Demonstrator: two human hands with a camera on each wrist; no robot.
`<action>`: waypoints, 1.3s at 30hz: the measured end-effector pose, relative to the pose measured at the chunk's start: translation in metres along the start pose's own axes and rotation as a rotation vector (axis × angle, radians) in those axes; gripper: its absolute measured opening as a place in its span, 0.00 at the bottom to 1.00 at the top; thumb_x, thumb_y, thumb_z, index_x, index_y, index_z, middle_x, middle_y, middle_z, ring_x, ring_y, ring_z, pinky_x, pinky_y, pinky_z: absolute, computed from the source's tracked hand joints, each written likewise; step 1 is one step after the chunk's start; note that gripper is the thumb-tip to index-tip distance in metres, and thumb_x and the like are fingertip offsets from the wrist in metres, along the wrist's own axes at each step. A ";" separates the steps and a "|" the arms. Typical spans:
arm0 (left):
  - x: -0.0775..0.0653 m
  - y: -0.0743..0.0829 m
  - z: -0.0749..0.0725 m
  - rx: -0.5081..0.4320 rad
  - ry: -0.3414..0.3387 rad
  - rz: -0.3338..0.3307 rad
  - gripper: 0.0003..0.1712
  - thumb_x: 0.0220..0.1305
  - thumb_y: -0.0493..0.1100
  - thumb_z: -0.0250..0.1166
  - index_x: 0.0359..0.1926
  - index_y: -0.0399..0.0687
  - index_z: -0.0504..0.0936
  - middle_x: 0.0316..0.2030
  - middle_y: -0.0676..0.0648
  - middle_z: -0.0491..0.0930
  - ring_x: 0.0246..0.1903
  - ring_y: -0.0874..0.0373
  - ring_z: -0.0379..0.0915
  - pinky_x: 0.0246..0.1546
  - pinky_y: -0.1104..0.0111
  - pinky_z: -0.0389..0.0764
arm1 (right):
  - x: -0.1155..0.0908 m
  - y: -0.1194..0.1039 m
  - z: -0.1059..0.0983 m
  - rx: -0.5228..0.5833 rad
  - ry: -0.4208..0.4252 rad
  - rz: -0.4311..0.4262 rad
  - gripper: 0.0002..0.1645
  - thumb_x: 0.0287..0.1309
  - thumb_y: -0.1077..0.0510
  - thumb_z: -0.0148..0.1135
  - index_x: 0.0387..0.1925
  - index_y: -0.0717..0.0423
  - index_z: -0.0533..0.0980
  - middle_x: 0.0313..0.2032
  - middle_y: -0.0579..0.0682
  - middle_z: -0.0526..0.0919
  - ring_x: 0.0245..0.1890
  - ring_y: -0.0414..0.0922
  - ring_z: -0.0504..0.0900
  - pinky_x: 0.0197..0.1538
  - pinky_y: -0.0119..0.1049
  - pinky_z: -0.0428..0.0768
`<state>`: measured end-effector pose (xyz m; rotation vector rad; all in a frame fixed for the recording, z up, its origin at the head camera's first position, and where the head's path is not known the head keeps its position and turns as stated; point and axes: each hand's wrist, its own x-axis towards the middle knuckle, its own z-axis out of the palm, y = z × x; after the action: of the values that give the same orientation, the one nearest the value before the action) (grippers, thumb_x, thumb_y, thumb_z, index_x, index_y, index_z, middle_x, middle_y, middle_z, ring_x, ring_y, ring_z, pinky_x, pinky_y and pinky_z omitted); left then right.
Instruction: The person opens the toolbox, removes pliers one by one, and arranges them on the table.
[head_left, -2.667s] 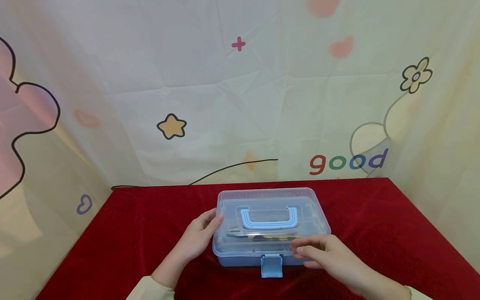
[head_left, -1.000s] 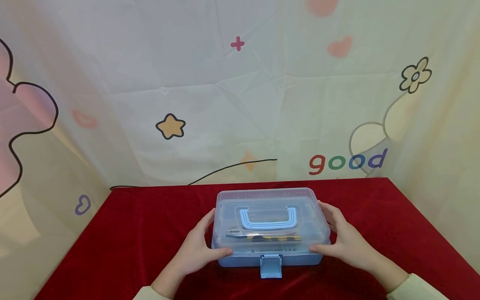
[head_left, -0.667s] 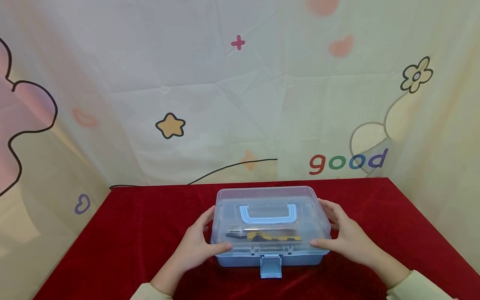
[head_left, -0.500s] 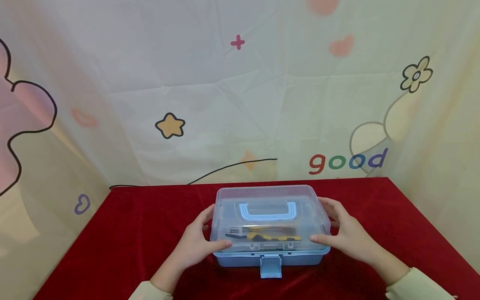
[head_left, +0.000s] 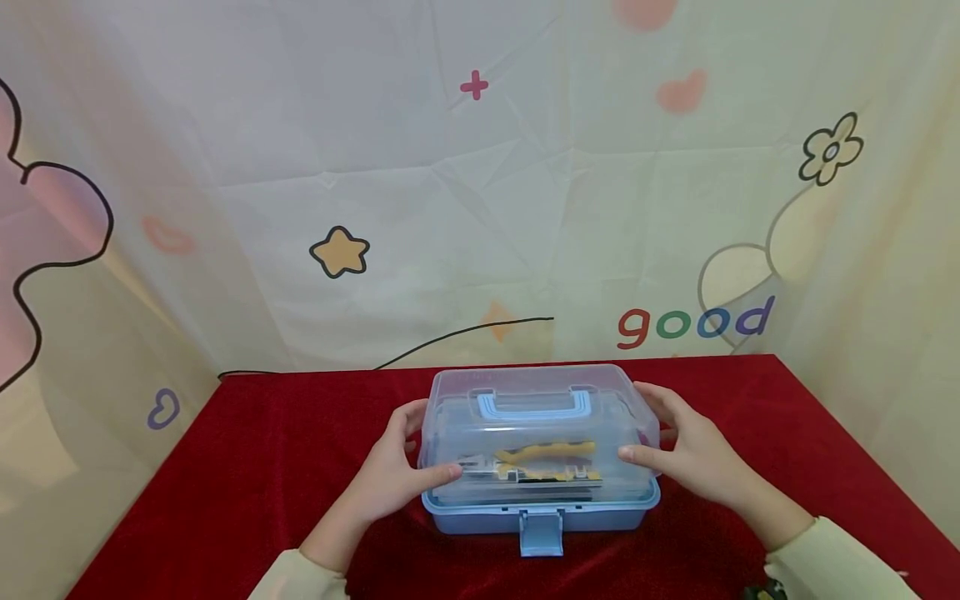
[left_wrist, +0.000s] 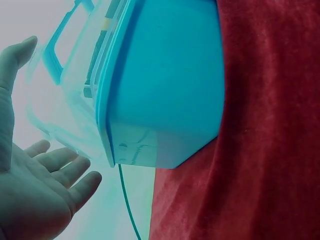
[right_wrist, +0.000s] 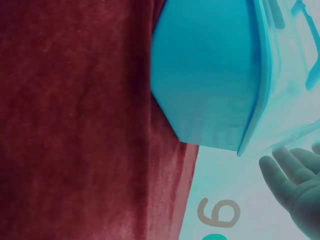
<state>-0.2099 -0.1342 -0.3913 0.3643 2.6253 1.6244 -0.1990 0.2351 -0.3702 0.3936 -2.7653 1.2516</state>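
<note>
A toolbox with a light blue base point(head_left: 480, 522) stands on the red cloth. Its clear lid point(head_left: 525, 379) is tilted up at the front edge, with a gap above the base rim. My left hand point(head_left: 393, 475) holds the lid's left end, thumb at the front and fingers along the side. My right hand point(head_left: 693, 454) holds the right end the same way. Through the lid shows a yellow-handled tool point(head_left: 551, 451), blurred by the plastic. The blue front latch point(head_left: 542, 533) hangs down unfastened. A blue carrying handle point(head_left: 534, 407) lies on the lid top.
Red velvety cloth point(head_left: 300, 467) covers the table around the box. Behind it hangs a pale curtain point(head_left: 405, 200) printed with a star, hearts and the word "good". A small dark patterned item point(head_left: 765, 590) shows at the right sleeve.
The right hand has moved from the box front to the lid's right end. Both hands have raised the lid's front edge off the base, which stays in place.
</note>
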 end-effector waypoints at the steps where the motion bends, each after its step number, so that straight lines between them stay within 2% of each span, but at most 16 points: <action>1: 0.000 0.000 -0.001 -0.010 -0.010 0.006 0.53 0.43 0.54 0.75 0.67 0.56 0.55 0.65 0.51 0.65 0.63 0.53 0.60 0.65 0.48 0.63 | 0.001 -0.001 -0.001 -0.005 0.004 0.002 0.51 0.48 0.44 0.70 0.69 0.52 0.55 0.63 0.61 0.68 0.49 0.56 0.77 0.36 0.41 0.85; 9: 0.003 0.000 -0.006 -0.078 -0.070 0.065 0.56 0.42 0.50 0.76 0.69 0.60 0.54 0.67 0.52 0.63 0.65 0.52 0.60 0.66 0.47 0.61 | 0.009 -0.003 -0.005 0.005 0.012 0.034 0.49 0.50 0.43 0.68 0.69 0.52 0.58 0.57 0.61 0.73 0.43 0.52 0.80 0.33 0.38 0.85; 15: 0.006 0.001 -0.012 -0.101 -0.100 0.095 0.54 0.44 0.47 0.76 0.70 0.62 0.55 0.66 0.50 0.65 0.62 0.48 0.65 0.61 0.48 0.70 | 0.014 -0.005 -0.007 -0.007 0.024 0.045 0.48 0.50 0.43 0.68 0.68 0.54 0.58 0.56 0.62 0.74 0.43 0.53 0.80 0.35 0.40 0.86; 20: 0.008 0.003 -0.014 -0.042 -0.054 0.061 0.52 0.43 0.50 0.76 0.69 0.63 0.58 0.63 0.50 0.68 0.59 0.48 0.68 0.55 0.51 0.76 | 0.016 -0.008 -0.009 -0.002 0.030 0.052 0.47 0.52 0.42 0.66 0.68 0.55 0.58 0.56 0.63 0.74 0.50 0.59 0.78 0.37 0.44 0.85; 25: 0.010 0.009 -0.016 0.015 -0.009 0.030 0.50 0.42 0.53 0.77 0.67 0.60 0.61 0.62 0.50 0.71 0.58 0.49 0.71 0.54 0.52 0.77 | 0.020 -0.009 -0.011 0.015 0.039 0.055 0.45 0.54 0.42 0.65 0.67 0.55 0.59 0.56 0.64 0.74 0.51 0.60 0.77 0.38 0.44 0.85; 33: 0.014 0.014 -0.018 0.000 -0.004 0.026 0.48 0.44 0.53 0.76 0.66 0.59 0.64 0.60 0.49 0.73 0.54 0.51 0.73 0.49 0.58 0.81 | 0.027 -0.012 -0.014 -0.031 0.043 0.063 0.45 0.55 0.39 0.63 0.67 0.56 0.60 0.55 0.63 0.75 0.50 0.58 0.78 0.41 0.45 0.85; 39: 0.017 0.016 -0.018 0.010 0.030 0.009 0.48 0.44 0.53 0.76 0.66 0.60 0.64 0.58 0.51 0.74 0.51 0.52 0.74 0.45 0.62 0.83 | 0.030 -0.016 -0.017 -0.050 0.040 0.062 0.46 0.55 0.39 0.62 0.68 0.58 0.60 0.55 0.64 0.76 0.50 0.59 0.79 0.43 0.47 0.84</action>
<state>-0.2262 -0.1394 -0.3679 0.3560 2.6583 1.6328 -0.2240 0.2318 -0.3422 0.2782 -2.7893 1.1867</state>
